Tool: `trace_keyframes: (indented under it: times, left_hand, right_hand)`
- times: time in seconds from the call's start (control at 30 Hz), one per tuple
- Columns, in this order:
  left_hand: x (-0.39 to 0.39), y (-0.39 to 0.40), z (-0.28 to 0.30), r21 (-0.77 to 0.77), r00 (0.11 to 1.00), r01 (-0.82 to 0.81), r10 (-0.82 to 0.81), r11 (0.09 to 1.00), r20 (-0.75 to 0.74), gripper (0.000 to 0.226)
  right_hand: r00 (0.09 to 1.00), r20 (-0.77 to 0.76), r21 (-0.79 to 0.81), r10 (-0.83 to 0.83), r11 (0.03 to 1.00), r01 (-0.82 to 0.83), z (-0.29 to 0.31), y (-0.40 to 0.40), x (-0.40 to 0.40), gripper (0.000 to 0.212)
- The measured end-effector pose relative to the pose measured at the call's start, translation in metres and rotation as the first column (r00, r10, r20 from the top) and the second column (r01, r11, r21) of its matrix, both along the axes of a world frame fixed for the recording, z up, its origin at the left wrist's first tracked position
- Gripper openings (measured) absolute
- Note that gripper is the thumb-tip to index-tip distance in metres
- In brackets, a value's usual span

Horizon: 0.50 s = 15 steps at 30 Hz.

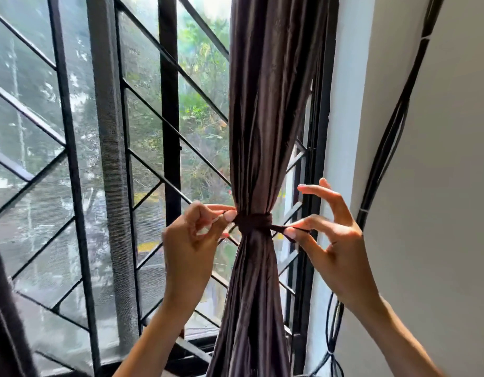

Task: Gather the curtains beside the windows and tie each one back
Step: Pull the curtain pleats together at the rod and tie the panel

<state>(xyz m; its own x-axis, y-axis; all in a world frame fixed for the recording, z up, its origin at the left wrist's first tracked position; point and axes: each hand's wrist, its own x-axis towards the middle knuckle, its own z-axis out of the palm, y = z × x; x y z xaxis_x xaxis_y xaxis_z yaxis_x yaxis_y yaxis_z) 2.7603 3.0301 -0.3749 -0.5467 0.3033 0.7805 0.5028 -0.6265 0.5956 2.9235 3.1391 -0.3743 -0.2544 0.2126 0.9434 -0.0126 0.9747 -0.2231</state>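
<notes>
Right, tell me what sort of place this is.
Probably a room in a home, at a window. A brown curtain hangs gathered by a tie-back before a black metal window grille, with cables running down a plain white wall and trees outside.

Window grille (164, 148) blocks behind; cables (390, 148) perhaps crowd the right.

Bright window (197, 104) backlight — edges bowed, soft

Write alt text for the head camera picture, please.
Two hands, left hand and right hand, pinch the ends of a dark fabric tie-back band wrapped around a gathered brown satin curtain beside a black metal window grille.
</notes>
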Motion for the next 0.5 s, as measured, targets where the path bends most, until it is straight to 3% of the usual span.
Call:
trace_keyframes:
  times: [0.13, 0.23, 0.37, 0.5]
  left_hand:
    - [-0.002, 0.003, -0.001, 0.023, 0.975, -0.215, 0.216, 0.976, -0.052, 0.026]
    - [-0.002, 0.015, -0.002, -0.004, 0.970, -0.243, 0.243, 0.970, -0.006, 0.027]
    - [0.012, 0.042, -0.004, -0.017, 0.987, -0.042, 0.044, 0.999, 0.156, 0.029]
    - [0.028, 0.063, -0.005, 0.010, 0.970, 0.110, -0.109, 0.994, 0.219, 0.029]
  right_hand:
    - [0.999, 0.033, 0.027, -0.022, 0.999, 0.021, -0.001, 0.019, 0.015, 0.028]
    - [1.000, 0.010, 0.028, -0.014, 1.000, 0.013, -0.005, 0.034, 0.009, 0.027]
    - [0.997, -0.039, 0.039, -0.062, 0.997, 0.064, -0.011, 0.048, -0.005, 0.022]
    - [0.985, -0.129, -0.002, -0.118, 0.993, 0.119, -0.016, 0.054, -0.002, 0.011]
